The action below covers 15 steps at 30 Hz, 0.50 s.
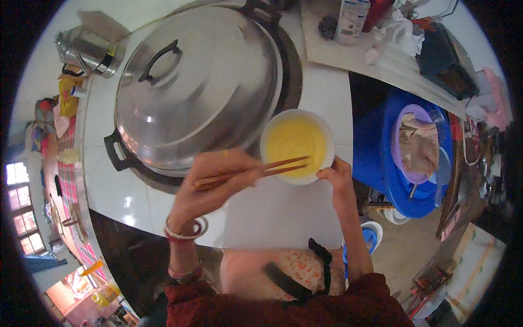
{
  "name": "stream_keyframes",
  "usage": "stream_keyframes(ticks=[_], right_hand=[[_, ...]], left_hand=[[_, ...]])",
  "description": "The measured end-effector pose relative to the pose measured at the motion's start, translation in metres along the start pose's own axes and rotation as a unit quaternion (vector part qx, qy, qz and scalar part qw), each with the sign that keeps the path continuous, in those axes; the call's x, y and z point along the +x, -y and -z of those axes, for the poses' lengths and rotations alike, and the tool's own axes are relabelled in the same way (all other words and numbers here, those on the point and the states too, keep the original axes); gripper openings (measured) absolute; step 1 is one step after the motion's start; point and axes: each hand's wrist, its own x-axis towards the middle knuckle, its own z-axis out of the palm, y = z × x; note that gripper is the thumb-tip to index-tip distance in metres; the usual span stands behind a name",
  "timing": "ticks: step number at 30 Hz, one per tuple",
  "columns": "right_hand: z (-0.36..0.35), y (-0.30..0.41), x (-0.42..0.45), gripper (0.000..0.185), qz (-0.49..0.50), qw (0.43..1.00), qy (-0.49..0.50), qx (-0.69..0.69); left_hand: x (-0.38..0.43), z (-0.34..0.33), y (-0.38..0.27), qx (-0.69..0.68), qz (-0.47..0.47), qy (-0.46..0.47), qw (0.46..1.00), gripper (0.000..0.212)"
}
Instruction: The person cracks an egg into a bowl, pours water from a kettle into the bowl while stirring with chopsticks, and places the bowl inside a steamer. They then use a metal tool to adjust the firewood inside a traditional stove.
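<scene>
My left hand [220,184] grips a pair of wooden chopsticks [286,164], whose tips dip into yellow liquid [295,141] that looks like beaten egg. The liquid is in a white bowl [267,159], tilted slightly and held at its lower right rim by my right hand [337,171], thumb over the edge. The left hand is blurred and wears a pale bangle at the wrist. Beside the bowl, up and to the left, a large metal lid [196,94] with a black handle covers a wide pan on the white tiled counter [118,200].
A metal kettle-like vessel [96,53] stands at the upper left. Along the top right, a raised ledge [327,55] bears a white bottle [351,20] and a dark box [445,61]. On the right, a purple basin [398,151] with a cloth sits over a large blue tub [372,143].
</scene>
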Motion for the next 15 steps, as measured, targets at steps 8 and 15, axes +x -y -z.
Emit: stream_keyframes(ticks=[8, 15], right_hand=[[-0.002, 0.0, 0.001, 0.039, 0.011, 1.0, 0.01, 0.008], [0.0, 0.0, 0.001, 0.038, 0.011, 1.0, -0.006, 0.0]], left_hand=[[0.0, -0.006, 0.009, -0.012, -0.009, -0.059, 0.998, 0.016], [-0.007, 0.007, 0.007, -0.02, 0.026, -0.156, 0.987, 0.016]])
